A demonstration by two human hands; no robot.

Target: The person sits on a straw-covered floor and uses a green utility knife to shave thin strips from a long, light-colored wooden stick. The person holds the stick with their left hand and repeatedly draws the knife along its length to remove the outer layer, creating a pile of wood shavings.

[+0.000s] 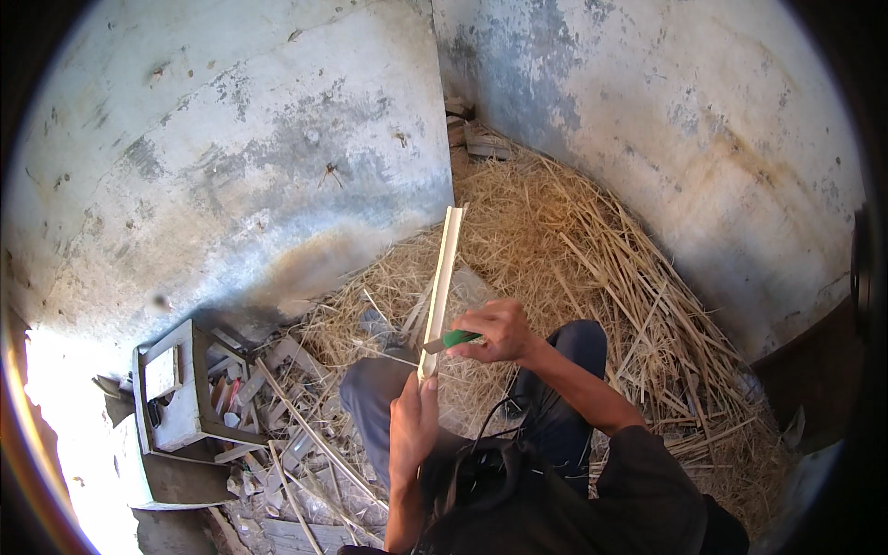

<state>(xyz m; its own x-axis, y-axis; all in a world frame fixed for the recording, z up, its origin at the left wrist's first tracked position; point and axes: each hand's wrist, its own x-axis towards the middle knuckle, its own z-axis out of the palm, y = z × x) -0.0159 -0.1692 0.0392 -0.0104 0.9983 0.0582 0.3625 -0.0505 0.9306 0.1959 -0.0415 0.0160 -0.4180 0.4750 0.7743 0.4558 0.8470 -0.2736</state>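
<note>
A pale split bamboo piece with a hollow, trough-like inner face points up and away from me. My left hand is closed round its near end, with the thumb lying along it. Above that thumb, my right hand grips a knife by its green handle. The short, dark blade lies across the bamboo near its lower end; whether it cuts into the surface I cannot tell. Both hands are in front of my bent knees.
A heap of shavings and thin strips fills the corner and the right side. On the left, a worn wooden box holds small items. Long sticks and scraps lie beside it. Stained walls meet ahead.
</note>
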